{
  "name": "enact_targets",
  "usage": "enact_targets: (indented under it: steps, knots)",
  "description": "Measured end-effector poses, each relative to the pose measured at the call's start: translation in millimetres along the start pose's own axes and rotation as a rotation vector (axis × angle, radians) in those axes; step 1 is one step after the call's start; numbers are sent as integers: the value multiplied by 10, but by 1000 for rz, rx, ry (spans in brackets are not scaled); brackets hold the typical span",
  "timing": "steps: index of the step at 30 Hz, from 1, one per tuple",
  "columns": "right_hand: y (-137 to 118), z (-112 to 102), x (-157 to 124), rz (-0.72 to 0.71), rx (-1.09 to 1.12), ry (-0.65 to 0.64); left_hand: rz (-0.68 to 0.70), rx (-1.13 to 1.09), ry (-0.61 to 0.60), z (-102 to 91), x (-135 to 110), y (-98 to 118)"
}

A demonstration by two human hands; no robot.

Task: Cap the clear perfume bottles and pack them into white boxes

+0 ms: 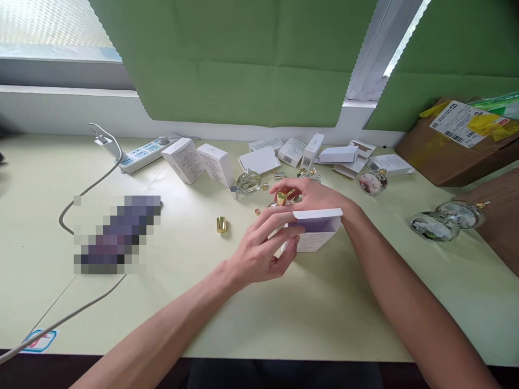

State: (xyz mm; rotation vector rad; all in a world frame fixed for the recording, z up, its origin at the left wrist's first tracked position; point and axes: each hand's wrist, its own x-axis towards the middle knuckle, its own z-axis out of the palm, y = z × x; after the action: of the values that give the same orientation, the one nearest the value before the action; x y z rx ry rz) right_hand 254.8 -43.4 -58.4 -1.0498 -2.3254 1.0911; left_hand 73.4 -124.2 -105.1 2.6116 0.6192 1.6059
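My left hand (pixel 267 246) grips a small white carton (pixel 318 242), tilted with its open end and raised flap towards me. Just behind the carton, my right hand (pixel 310 193) curls its fingers over a perfume bottle with a gold cap (pixel 281 199); most of its glass is hidden by my hands and the box. A loose gold cap (pixel 221 225) stands left of my hands. Beyond them are a clear round perfume bottle (pixel 248 182), a silver cap (pixel 234 192) and another bottle (pixel 313 175), partly covered by my right hand.
Several white cartons (pixel 217 163) stand or lie along the back. At right are a floral bottle (pixel 372 183), two more glass bottles (pixel 434 226) and a brown cardboard box (pixel 454 154). A power strip (pixel 141 155), a cable (pixel 91 183) and a blurred-out dark object (pixel 121 235) occupy the left.
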Motion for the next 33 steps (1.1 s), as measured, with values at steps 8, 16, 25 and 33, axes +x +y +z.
enact_targets:
  steps: [8,16,25,33]
  knots:
    - [17,-15,-5,-38,-16,-41,-11,24,-33,-3,-27,-11]
    - [99,-135,-38,-16,21,109,-43,31,-64,-12,-30,-20]
    - [-300,-663,-590,-38,-88,605,-138,28,-101,-32,-36,-44]
    - [-833,-686,-905,-158,-103,685,-185,110,-103,-44,-29,-110]
